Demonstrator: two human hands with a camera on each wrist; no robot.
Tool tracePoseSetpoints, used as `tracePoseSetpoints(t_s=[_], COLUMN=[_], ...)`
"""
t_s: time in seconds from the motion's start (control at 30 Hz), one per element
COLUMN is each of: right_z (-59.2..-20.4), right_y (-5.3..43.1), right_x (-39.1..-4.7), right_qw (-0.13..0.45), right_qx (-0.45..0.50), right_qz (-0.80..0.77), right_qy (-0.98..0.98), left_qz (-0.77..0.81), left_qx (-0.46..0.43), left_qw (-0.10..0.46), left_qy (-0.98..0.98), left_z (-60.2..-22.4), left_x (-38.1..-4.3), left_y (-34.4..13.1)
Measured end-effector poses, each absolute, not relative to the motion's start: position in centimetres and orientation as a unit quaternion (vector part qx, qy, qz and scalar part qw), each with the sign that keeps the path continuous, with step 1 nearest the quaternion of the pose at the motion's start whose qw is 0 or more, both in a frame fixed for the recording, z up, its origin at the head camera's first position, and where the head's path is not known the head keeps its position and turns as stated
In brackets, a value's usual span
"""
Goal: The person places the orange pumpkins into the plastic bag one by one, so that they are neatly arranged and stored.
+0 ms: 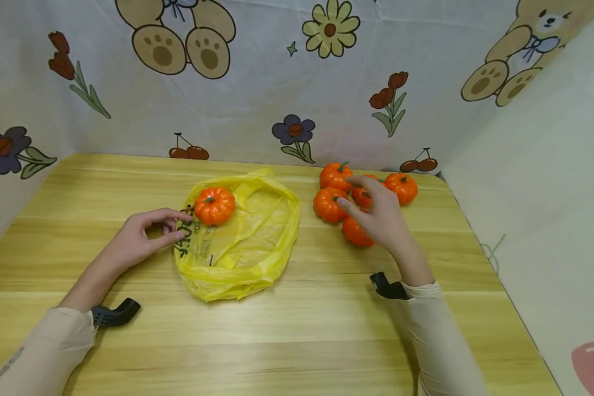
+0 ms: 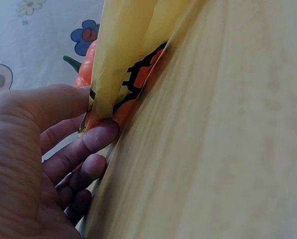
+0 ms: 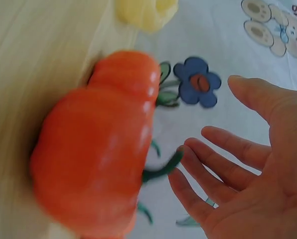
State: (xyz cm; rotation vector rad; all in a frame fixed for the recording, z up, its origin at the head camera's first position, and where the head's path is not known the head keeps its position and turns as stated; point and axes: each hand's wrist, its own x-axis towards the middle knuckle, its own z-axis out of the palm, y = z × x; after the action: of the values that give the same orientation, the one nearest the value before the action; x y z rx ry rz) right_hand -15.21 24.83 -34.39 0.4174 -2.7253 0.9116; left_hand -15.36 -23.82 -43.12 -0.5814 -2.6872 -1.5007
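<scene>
"Talk me through the hands first."

"On my feeds, the left hand (image 1: 137, 236) pinches the left edge of the yellow plastic bag (image 1: 262, 272), thumb and fingertips meeting on the film where dark printing runs. The right hand (image 1: 383, 217) is free, its fingers spread and slightly bent over the pumpkin cluster (image 1: 326, 209)."

"Is it touching one?"

"I can't be sure. In my right wrist view the fingertips come right up to a green stem (image 3: 163, 172), but depth is hard to read from here."

"And the pumpkins overall?"

"I count six, all orange. One pumpkin (image 1: 220, 209) lies inside the mouth of the bag, by its left rim, just beside the left hand. The other five sit bunched together on the table (image 1: 277, 352), to the right of the bag and apart from it, partly hidden by the right hand."

"How does the bag lie?"

"On the table, its opening facing up, the rim crumpled into a rough ring."

"Anything farther out?"

"I see a black mount (image 1: 114, 315) at each wrist, by the cuffs of the pale sleeves (image 1: 440, 330). The table shows a yellowish wood grain. Behind its far edge I have a white cloth (image 1: 257, 110) printed with bears, cherries, tulips and other flowers."
</scene>
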Motion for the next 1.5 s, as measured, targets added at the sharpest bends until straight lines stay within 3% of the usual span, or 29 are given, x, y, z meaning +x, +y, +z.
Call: tracePoseSetpoints(t_s=[0.77,1.17,1.5], right_z=[-36.0,-37.7,-37.8], right_y=[28.6,29.9,29.8], right_x=[-14.1,-13.2,-12.9], right_qw=[0.072,0.0,-0.002], right_qx=[0.136,0.128,0.125], right_qz=[0.295,0.256,0.256], right_qy=[-0.943,-0.958,-0.959], left_qz=[-0.481,-0.482,-0.479], left_qx=[-0.19,-0.188,-0.189], left_qw=[0.007,0.008,0.005], left_qy=[-0.856,-0.856,-0.857], left_z=[-43.4,-43.2,-43.1], left_x=[-15.3,-15.1,-15.3], left_y=[-23.9,-24.1,-23.9])
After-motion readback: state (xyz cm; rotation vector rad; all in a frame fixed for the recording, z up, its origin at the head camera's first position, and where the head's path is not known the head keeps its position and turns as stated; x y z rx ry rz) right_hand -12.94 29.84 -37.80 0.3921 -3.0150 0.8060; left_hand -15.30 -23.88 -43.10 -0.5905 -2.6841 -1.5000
